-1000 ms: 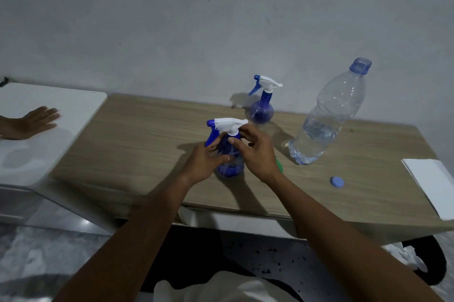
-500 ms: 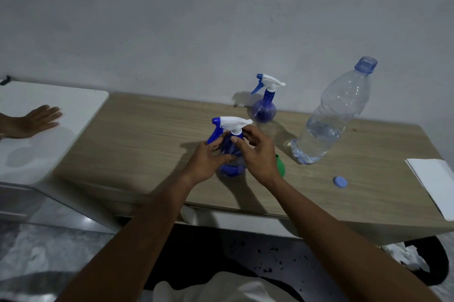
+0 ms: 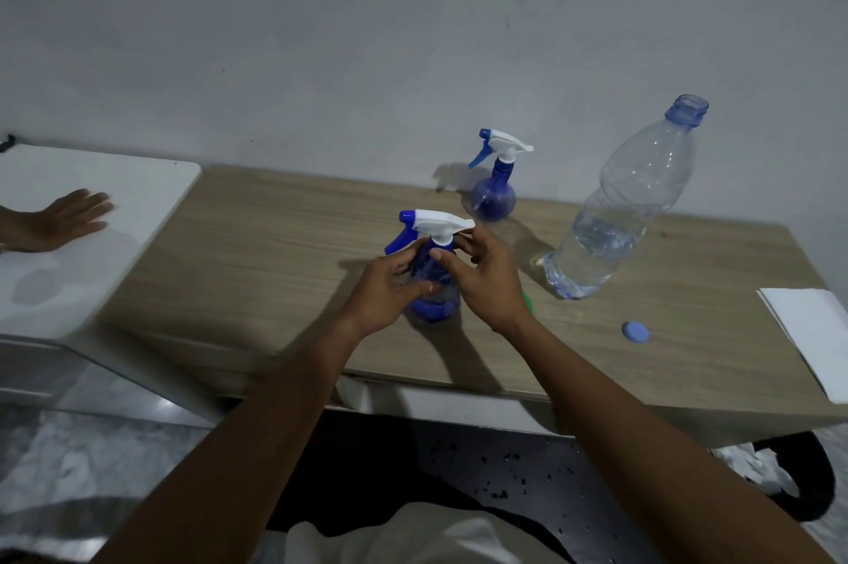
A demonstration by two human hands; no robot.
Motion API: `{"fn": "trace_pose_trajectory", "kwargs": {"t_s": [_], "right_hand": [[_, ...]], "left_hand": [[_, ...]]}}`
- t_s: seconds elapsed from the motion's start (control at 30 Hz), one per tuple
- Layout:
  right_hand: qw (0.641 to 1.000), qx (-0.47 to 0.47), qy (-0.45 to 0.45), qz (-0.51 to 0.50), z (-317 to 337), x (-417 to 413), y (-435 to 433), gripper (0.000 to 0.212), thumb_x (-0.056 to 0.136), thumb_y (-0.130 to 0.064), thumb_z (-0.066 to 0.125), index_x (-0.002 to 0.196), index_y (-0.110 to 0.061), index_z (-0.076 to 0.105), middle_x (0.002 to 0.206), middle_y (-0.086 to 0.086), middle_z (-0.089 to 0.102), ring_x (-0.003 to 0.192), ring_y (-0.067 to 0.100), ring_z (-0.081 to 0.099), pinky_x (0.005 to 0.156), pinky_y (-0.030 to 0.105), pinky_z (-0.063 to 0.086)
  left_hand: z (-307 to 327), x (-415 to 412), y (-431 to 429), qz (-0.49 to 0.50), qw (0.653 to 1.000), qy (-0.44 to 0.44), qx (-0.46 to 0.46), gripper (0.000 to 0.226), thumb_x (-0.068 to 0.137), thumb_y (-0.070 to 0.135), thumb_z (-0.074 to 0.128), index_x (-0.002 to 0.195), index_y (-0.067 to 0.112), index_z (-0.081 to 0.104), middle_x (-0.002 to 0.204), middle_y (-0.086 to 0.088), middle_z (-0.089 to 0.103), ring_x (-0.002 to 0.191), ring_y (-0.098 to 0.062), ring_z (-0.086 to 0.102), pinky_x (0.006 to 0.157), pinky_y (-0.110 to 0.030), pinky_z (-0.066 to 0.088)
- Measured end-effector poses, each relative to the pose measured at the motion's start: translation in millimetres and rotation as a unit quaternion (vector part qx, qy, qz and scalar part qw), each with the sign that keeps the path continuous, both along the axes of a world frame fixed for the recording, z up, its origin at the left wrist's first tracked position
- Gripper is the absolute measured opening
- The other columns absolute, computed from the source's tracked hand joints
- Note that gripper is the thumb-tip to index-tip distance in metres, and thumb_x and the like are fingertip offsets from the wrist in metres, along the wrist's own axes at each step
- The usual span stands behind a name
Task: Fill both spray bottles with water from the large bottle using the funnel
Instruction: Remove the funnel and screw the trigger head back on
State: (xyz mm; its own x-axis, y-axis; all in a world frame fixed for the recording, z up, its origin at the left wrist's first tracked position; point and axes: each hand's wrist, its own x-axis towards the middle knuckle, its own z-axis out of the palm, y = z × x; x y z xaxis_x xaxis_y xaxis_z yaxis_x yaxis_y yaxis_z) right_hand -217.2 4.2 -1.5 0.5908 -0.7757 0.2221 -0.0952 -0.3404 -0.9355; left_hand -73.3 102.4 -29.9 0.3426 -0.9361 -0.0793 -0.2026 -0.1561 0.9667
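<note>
A blue spray bottle [image 3: 433, 288] with a white trigger head stands near the front of the wooden table [image 3: 257, 270]. My left hand [image 3: 390, 288] grips its round body. My right hand [image 3: 482, 274] pinches the neck just under the white head. A second blue spray bottle [image 3: 494, 191] stands upright behind it, near the wall. The large clear bottle [image 3: 619, 214], uncapped and about a third full of water, stands to the right. A sliver of the green funnel [image 3: 527, 303] shows behind my right wrist.
The large bottle's blue cap [image 3: 635, 331] lies on the table right of my right arm. A white sheet [image 3: 812, 334] lies at the table's right edge. Another person's hand [image 3: 69, 219] rests on a white cabinet [image 3: 114, 196] at the left.
My hands have stayed on the near spray bottle, and my right fingers have shifted slightly around its neck. The view has drifted a little; nothing else moved.
</note>
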Motion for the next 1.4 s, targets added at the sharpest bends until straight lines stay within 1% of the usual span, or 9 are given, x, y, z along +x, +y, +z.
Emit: {"fn": "trace_pose_trajectory", "kwargs": {"t_s": [0.13,0.3,0.43,0.6,0.77,0.9,1.03,1.17,1.4], "right_hand": [[0.999,-0.023,0.037,-0.002,-1.4,-0.1,-1.2,0.030,0.089,-0.023,0.074,0.118,-0.016,0.075,0.109,-0.004,0.078,0.106,0.009,0.071,0.097,0.045,0.056],[0.995,-0.027,0.069,-0.066,1.5,6.3,1.6,0.032,0.077,-0.038,0.085,0.097,-0.017,0.071,0.089,-0.007,0.075,0.087,0.008,0.070,0.080,0.043,0.059],[0.989,-0.059,0.069,-0.117,3.5,15.6,8.4,0.046,0.070,-0.040,0.091,0.072,-0.029,0.047,0.069,-0.013,0.059,0.071,0.013,0.063,0.067,0.045,0.054],[0.995,-0.027,0.050,-0.079,1.4,10.2,6.3,0.044,0.069,-0.036,0.092,0.087,-0.019,0.056,0.085,-0.006,0.067,0.085,0.015,0.068,0.075,0.044,0.059],[0.999,0.011,0.018,0.026,2.5,-3.1,-3.4,0.040,0.085,-0.006,0.076,0.123,-0.014,0.068,0.112,0.000,0.074,0.108,0.014,0.069,0.087,0.046,0.061],[0.999,0.018,0.021,0.033,4.2,-6.2,-5.5,0.031,0.090,-0.004,0.071,0.120,-0.008,0.071,0.112,0.002,0.075,0.107,0.014,0.069,0.089,0.043,0.061],[0.999,0.032,0.015,-0.023,1.1,3.3,1.9,0.028,0.080,-0.017,0.084,0.100,-0.009,0.065,0.100,0.004,0.073,0.099,0.018,0.070,0.083,0.051,0.060],[0.999,0.029,0.018,-0.042,-1.8,8.0,4.1,0.044,0.068,-0.040,0.085,0.092,-0.015,0.058,0.095,0.001,0.072,0.098,0.017,0.070,0.080,0.051,0.060],[0.998,0.035,0.025,0.049,2.7,-5.0,-11.4,0.040,0.085,-0.001,0.075,0.122,-0.014,0.066,0.113,0.002,0.074,0.109,0.015,0.069,0.091,0.038,0.060]], "left_hand": [[0.7,-0.6,-0.1,0.002,1.000,-0.007,-0.005,0.069,0.088,0.011,0.076,0.150,0.021,0.047,0.134,0.007,0.065,0.127,-0.003,0.058,0.095,-0.010,0.049],[-1.2,-2.1,-1.6,0.010,1.000,-0.011,-0.017,0.061,0.087,-0.004,0.072,0.143,0.009,0.053,0.130,0.000,0.068,0.115,0.003,0.065,0.093,-0.013,0.052],[-3.7,0.2,-1.7,0.015,1.000,-0.011,-0.002,0.062,0.084,0.006,0.079,0.141,0.015,0.057,0.133,0.004,0.068,0.124,-0.006,0.062,0.110,-0.034,0.049],[-8.2,5.3,-1.5,0.001,0.999,-0.047,0.008,0.057,0.087,0.016,0.078,0.140,0.025,0.058,0.139,0.014,0.062,0.135,-0.010,0.053,0.113,-0.046,0.045],[-8.4,4.5,-1.6,0.004,1.000,-0.023,-0.001,0.068,0.088,0.011,0.076,0.149,0.024,0.048,0.139,0.010,0.063,0.134,-0.009,0.054,0.110,-0.032,0.048],[-8.1,2.9,-2.7,0.006,1.000,-0.015,-0.011,0.069,0.086,0.014,0.078,0.148,0.022,0.050,0.135,0.009,0.066,0.130,-0.006,0.056,0.103,-0.019,0.049],[-7.6,3.1,-2.2,0.013,1.000,-0.018,-0.017,0.062,0.085,0.011,0.078,0.143,0.020,0.056,0.130,0.009,0.069,0.124,-0.007,0.062,0.107,-0.031,0.050],[-6.9,2.3,-2.6,0.013,1.000,-0.013,-0.022,0.058,0.085,0.009,0.078,0.140,0.017,0.059,0.128,0.006,0.070,0.123,-0.009,0.063,0.107,-0.030,0.049],[-5.9,0.4,-3.3,0.011,0.999,-0.006,-0.035,0.064,0.085,0.001,0.076,0.144,0.013,0.054,0.131,0.004,0.068,0.122,-0.006,0.063,0.089,-0.011,0.051]]}}
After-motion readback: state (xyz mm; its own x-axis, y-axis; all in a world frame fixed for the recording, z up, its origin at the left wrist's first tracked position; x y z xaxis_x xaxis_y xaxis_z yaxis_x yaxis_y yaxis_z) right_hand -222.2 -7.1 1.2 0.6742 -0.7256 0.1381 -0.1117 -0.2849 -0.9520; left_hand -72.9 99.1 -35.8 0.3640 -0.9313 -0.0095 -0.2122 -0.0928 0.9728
